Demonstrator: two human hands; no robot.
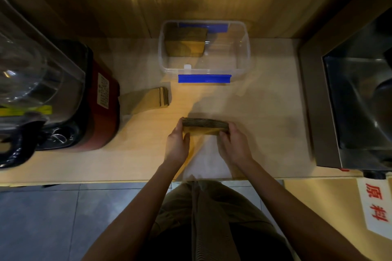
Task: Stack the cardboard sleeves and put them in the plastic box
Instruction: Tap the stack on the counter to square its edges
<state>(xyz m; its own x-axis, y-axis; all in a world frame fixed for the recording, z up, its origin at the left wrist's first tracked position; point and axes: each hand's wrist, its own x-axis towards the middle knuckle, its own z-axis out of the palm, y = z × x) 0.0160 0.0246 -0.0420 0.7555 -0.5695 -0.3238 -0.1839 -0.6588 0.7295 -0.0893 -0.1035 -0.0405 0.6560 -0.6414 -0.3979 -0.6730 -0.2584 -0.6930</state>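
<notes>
Both hands, left hand (177,142) and right hand (233,144), have fingers clamped on a cardboard sleeve stack (205,126) mid-frame (clear plastic box (244,53) sits above).

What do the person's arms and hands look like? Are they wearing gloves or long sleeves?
No gloves and no long sleeves. The left hand and the right hand are both bare, and both forearms are uncovered all the way to the bottom edge of the picture. No watch, ring or bracelet shows on either wrist or hand. Below the arms you can see olive-brown ribbed clothing.
</notes>
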